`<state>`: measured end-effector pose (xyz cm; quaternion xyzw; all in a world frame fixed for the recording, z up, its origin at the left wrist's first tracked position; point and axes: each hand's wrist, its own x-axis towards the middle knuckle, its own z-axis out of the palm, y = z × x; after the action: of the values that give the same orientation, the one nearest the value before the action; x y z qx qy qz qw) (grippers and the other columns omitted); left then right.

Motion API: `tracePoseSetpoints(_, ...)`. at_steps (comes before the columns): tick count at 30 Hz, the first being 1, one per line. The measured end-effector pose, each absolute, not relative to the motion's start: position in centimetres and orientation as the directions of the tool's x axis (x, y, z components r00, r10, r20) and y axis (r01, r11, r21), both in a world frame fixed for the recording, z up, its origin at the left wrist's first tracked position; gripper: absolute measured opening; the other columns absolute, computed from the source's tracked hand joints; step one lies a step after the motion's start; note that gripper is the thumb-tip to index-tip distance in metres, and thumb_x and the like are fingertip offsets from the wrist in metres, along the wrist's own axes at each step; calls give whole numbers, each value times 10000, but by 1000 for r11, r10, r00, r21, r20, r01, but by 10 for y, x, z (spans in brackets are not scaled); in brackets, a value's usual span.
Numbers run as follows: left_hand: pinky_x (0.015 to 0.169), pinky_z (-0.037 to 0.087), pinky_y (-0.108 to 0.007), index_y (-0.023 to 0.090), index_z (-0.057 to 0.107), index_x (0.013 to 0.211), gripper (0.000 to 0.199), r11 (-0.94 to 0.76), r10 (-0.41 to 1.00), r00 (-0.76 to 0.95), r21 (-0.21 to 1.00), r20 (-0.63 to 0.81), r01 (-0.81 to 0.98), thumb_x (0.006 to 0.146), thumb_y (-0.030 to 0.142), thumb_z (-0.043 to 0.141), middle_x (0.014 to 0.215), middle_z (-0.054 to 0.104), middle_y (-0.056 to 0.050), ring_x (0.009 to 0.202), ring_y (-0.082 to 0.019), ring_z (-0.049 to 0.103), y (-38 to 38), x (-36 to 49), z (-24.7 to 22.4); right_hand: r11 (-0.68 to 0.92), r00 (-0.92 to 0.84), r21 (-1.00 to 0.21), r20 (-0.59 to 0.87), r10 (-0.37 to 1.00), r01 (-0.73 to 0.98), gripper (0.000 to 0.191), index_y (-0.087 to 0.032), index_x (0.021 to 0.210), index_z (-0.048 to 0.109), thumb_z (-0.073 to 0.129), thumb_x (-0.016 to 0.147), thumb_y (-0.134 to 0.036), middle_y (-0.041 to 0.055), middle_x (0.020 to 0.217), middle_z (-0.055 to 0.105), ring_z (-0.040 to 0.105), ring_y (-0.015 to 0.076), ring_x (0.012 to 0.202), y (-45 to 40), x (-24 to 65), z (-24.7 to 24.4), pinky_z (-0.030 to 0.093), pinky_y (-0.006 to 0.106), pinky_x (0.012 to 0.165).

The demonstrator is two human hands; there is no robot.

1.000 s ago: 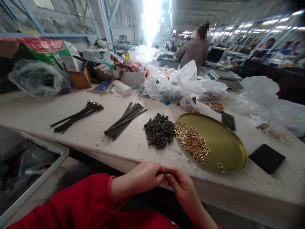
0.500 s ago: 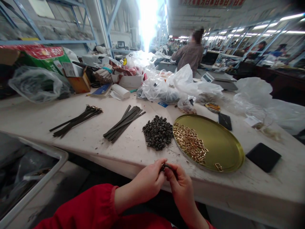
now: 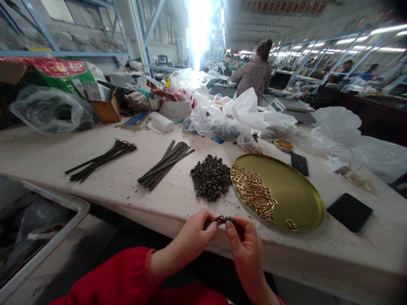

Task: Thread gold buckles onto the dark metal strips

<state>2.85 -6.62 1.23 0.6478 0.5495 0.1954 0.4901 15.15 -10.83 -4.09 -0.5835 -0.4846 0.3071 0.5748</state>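
Both hands meet in front of the table edge. My left hand (image 3: 189,237) pinches one end of a dark strap with a small metal buckle (image 3: 220,219). Closed on the strap's other side is my right hand (image 3: 246,248); the fingers hide much of the strap. Just beyond the hands lies a heap of small dark loops (image 3: 210,178). Right of it, a round gold tray (image 3: 295,186) holds many gold rectangular buckles (image 3: 254,192). Flat dark strips (image 3: 165,165) lie in a bundle to the left, and straps with metal buckles (image 3: 101,161) lie farther left.
A black pad (image 3: 350,212) lies right of the tray, with a smaller dark square (image 3: 299,164) behind it. Plastic bags (image 3: 219,116) and boxes crowd the table's back. A white-rimmed bin (image 3: 84,207) stands lower left. A person (image 3: 254,76) is in the background.
My hands have moved slightly apart, and the buckle and strap between the fingertips now show more. The piles and tray stay in place.
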Motion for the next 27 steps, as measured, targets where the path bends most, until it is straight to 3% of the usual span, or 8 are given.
tracePoseSetpoints(6,631,355,-237,157,508,746,104,40,912,332,856,-242,515,782,237,452,713,560,-1,688,-141,490,-65,28,9,207,243,-932,284,927,299,73,-209,870,581,547,824,-255,13,765,621,582,157,703,-107,150,-47,467,267,626)
tracePoseSetpoints(10,625,368,-229,153,529,758,119,54,907,339,868,-249,494,796,231,447,704,568,2,671,-133,491,-61,25,8,292,123,-918,333,935,267,202,-216,993,599,448,873,-277,47,872,631,581,179,805,-107,155,-47,471,294,686)
tracePoseSetpoints(12,629,377,-228,150,548,776,134,46,895,369,875,-250,482,803,237,449,710,580,0,672,-133,501,-61,24,8,222,172,-957,254,952,187,202,-212,917,616,439,876,-302,27,783,611,572,162,727,-106,157,-46,472,274,638)
tracePoseSetpoints(15,650,401,-236,147,575,823,192,29,871,423,887,-248,461,834,248,411,743,607,-18,702,-143,529,-62,23,8,11,292,-999,-4,956,-48,180,-216,895,587,595,782,-356,-16,692,574,560,139,636,-101,156,-44,476,238,567)
tracePoseSetpoints(18,757,420,-263,160,577,925,202,4,869,450,911,-207,412,840,216,402,892,638,-47,835,-164,562,-65,23,5,-139,118,-955,-174,978,-263,353,-225,1028,572,632,738,-417,27,872,646,607,176,797,-98,154,-41,509,280,680)
tracePoseSetpoints(21,825,415,-283,175,504,1028,221,29,887,424,940,-181,340,815,187,445,998,636,-60,933,-173,563,-67,23,1,-211,-44,-923,-208,977,-322,380,-246,1098,577,587,772,-440,50,1104,630,565,220,1025,-98,151,-36,458,366,873)
tracePoseSetpoints(27,625,424,-258,183,413,932,149,150,905,311,901,-292,408,812,254,465,765,636,-12,636,-132,564,-67,21,-7,-198,-90,-923,-178,980,-330,343,-237,1097,607,539,813,-417,50,1152,622,527,235,1101,-104,147,-32,343,424,995)
